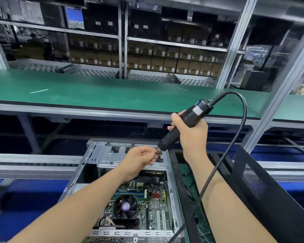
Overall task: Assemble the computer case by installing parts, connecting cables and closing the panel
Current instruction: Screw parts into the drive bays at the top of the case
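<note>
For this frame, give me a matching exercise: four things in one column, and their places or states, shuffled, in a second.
Things:
1. electric screwdriver
2. cooler fan
3. black mesh panel
4. left hand

Places or states:
A. on the motherboard inside the open case
B. pinches a small item at the tool's tip
C. gripped by the right hand
D. beside the case, on its right

Pairs: 1-C, 2-A, 3-D, 4-B.
</note>
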Motion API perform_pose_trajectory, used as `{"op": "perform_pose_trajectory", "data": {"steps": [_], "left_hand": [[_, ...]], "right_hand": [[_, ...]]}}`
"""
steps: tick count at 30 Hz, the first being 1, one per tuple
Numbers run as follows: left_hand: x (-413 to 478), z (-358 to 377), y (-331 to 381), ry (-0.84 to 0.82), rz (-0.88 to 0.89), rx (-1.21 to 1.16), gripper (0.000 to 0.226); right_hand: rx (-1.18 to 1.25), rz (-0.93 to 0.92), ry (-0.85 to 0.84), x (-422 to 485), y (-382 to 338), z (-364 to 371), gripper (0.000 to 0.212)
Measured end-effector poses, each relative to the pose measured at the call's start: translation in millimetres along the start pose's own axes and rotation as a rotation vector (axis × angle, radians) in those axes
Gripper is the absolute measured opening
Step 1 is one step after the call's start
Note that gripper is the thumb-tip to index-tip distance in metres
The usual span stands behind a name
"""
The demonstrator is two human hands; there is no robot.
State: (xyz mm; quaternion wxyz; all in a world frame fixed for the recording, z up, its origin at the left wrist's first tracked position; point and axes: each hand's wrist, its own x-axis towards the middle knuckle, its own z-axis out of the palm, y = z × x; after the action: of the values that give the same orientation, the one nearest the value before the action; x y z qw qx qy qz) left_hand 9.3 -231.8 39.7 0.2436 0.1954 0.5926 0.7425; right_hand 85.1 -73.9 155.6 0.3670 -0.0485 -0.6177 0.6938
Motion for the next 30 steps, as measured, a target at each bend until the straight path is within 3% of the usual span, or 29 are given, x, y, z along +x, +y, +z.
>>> {"op": "perform_pose_trajectory", "data": {"steps": [4,9,12,15,18,20,23,26,28,30], "left_hand": [[3,9,-8,0.019,-0.165,-0.327,0.021],[0,25,-16,0.154,-0.192,-0.320,0.025],[-6,29,-20,0.387,-0.206,-0.224,0.030],[-21,32,-36,0.682,-0.363,-0.275,0.034],[-32,38,-50,0.595,-0.611,-0.483,0.042],[-28,41,-58,0.521,-0.670,-0.631,0.061],[-15,53,-62,0.531,-0.564,-0.843,0.079],[1,65,-68,0.623,-0.485,-0.763,0.068],[9,69,-69,0.600,-0.469,-0.796,0.052],[16,70,-69,0.554,-0.440,-0.899,0.054]], "right_hand": [[-0.004,0.030,-0.005,6,7,-5,0.015],[-0.050,0.014,0.014,14,24,-7,0.018],[-0.080,0.020,0.021,23,33,-7,0.017],[-0.175,0.003,-0.002,35,40,-5,0.016],[-0.235,-0.020,-0.047,42,47,-1,0.017],[-0.269,-0.034,-0.073,44,53,1,0.018],[-0.325,-0.034,-0.087,46,62,1,0.018],[-0.377,-0.031,-0.078,46,70,0,0.019],[-0.384,-0.029,-0.075,47,72,0,0.019],[-0.392,-0.034,-0.075,48,74,-1,0.018]]}}
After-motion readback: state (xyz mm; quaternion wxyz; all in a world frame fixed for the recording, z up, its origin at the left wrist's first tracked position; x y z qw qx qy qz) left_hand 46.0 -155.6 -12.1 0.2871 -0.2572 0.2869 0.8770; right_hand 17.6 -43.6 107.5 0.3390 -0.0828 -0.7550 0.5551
